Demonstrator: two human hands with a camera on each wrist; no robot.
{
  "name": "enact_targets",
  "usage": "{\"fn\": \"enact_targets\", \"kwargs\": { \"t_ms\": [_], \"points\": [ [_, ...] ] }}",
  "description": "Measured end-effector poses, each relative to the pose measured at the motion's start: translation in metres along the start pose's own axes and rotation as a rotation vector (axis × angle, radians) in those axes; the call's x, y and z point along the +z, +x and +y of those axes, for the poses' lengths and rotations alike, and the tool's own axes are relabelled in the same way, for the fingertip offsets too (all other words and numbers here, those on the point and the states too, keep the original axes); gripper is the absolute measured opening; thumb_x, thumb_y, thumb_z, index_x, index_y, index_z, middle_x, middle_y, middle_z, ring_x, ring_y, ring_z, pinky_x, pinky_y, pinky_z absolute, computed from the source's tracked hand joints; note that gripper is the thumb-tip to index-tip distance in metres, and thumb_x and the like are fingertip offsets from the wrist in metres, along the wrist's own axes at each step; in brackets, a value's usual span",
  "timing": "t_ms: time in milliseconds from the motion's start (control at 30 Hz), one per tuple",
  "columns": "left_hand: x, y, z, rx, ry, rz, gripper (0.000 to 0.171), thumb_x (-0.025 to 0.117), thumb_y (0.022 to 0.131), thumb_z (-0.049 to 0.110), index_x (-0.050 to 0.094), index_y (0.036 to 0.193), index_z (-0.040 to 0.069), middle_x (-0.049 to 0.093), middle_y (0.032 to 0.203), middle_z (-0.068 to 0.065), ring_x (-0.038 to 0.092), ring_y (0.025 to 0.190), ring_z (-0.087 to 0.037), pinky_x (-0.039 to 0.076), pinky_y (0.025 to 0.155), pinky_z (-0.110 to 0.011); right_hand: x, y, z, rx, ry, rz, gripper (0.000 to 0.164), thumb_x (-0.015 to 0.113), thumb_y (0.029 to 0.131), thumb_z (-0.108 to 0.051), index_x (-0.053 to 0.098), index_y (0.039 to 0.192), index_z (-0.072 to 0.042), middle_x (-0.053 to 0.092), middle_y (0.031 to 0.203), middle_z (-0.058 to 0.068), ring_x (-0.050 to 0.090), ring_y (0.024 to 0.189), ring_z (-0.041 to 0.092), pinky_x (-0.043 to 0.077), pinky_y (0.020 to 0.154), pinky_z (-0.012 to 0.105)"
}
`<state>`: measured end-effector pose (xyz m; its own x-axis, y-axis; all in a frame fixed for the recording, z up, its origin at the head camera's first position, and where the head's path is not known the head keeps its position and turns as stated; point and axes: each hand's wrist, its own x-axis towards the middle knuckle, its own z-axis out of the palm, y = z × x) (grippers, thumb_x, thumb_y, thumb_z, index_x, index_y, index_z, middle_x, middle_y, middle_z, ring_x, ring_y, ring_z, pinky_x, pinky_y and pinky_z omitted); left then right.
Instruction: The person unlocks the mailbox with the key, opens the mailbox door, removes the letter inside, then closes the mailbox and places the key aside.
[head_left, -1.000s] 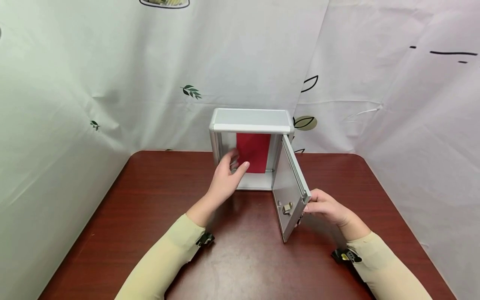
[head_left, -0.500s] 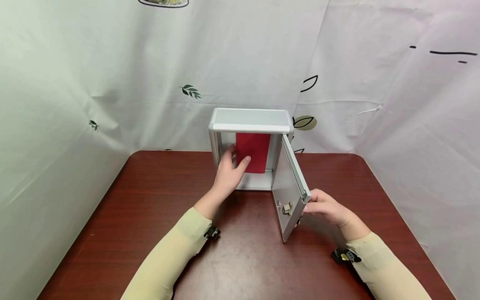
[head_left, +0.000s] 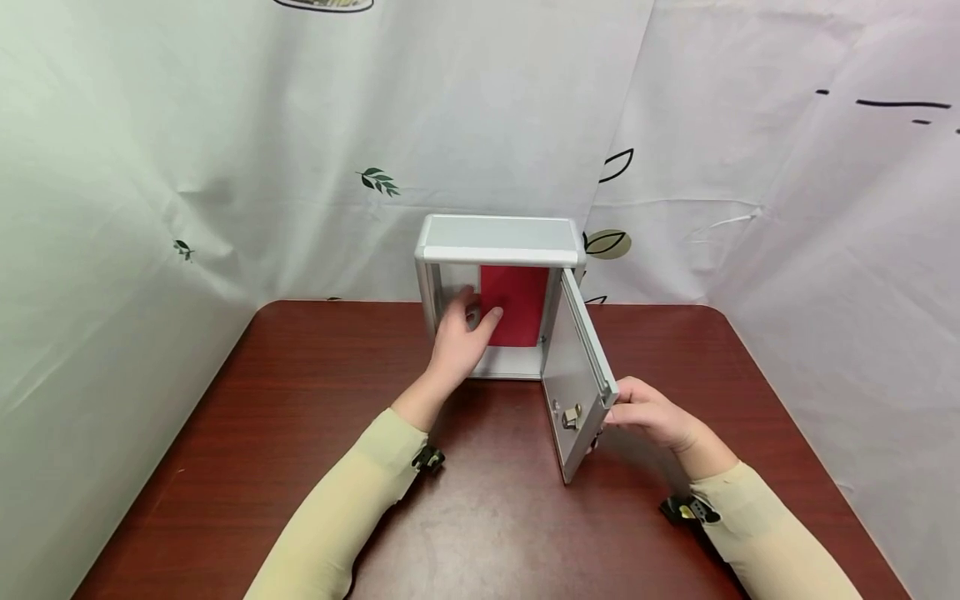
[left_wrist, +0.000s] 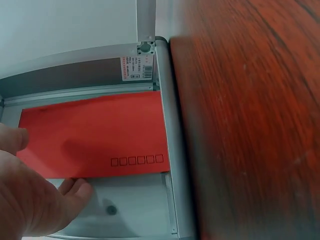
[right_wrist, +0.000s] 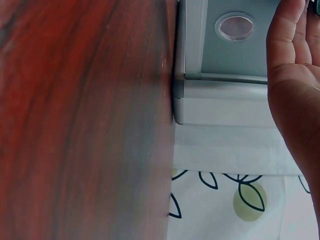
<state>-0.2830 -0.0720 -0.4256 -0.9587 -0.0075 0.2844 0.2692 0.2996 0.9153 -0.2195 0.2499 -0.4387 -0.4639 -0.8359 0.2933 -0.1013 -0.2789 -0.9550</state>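
A silver-framed metal box (head_left: 501, 237) stands on the table with its door (head_left: 573, 375) swung wide towards me. Upright inside it is a red envelope (head_left: 516, 308); in the left wrist view a row of several small printed squares shows on the envelope (left_wrist: 95, 140). My left hand (head_left: 457, 346) reaches into the box, thumb apart from the fingers. Its fingertips (left_wrist: 75, 186) are right at the envelope's left edge, and the thumb (left_wrist: 15, 139) overlaps its face. My right hand (head_left: 652, 417) holds the door's free edge, its fingers partly hidden behind it.
A lock (head_left: 572, 417) sits on the door's inner face. The reddish-brown table (head_left: 300, 417) runs to a white patterned curtain (head_left: 487, 108) behind and at both sides. Inside the box is a small printed label (left_wrist: 137, 68).
My left hand has reached a little further into the box, and the red envelope has slid slightly to the right. The right hand and door have stayed in place.
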Motion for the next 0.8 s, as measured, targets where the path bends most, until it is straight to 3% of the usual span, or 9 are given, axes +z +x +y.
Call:
{"fn": "enact_targets", "kwargs": {
  "t_ms": [467, 633, 800],
  "points": [
    [0.007, 0.012, -0.006, 0.06, 0.016, -0.044, 0.052, 0.071, 0.107, 0.022, 0.06, 0.149, -0.006, 0.068, 0.135, -0.022, 0.067, 0.125, -0.037, 0.057, 0.11, -0.05, 0.0, 0.0, 0.001, 0.012, -0.001, 0.007, 0.045, 0.047, 0.106, 0.011, 0.084, 0.121, -0.01, 0.083, 0.113, 0.006, 0.081, 0.098, 0.018, 0.067, 0.091, 0.038],
    [0.009, 0.015, -0.008, 0.052, 0.031, -0.051, 0.04, 0.071, 0.107, 0.024, 0.065, 0.136, -0.002, 0.071, 0.118, -0.017, 0.068, 0.111, -0.031, 0.058, 0.097, -0.044, 0.0, 0.0, 0.001, 0.018, -0.009, 0.014, 0.045, 0.048, 0.106, 0.012, 0.085, 0.12, -0.009, 0.084, 0.112, 0.006, 0.081, 0.097, 0.019, 0.067, 0.09, 0.038],
    [0.011, 0.016, -0.013, 0.049, 0.043, -0.055, 0.03, 0.069, 0.108, 0.025, 0.066, 0.125, 0.001, 0.067, 0.103, -0.011, 0.062, 0.094, -0.024, 0.051, 0.081, -0.037, 0.001, 0.0, 0.0, 0.017, 0.005, 0.01, 0.045, 0.047, 0.105, 0.013, 0.085, 0.118, -0.008, 0.084, 0.11, 0.007, 0.082, 0.097, 0.02, 0.067, 0.091, 0.039]
  ]
}}
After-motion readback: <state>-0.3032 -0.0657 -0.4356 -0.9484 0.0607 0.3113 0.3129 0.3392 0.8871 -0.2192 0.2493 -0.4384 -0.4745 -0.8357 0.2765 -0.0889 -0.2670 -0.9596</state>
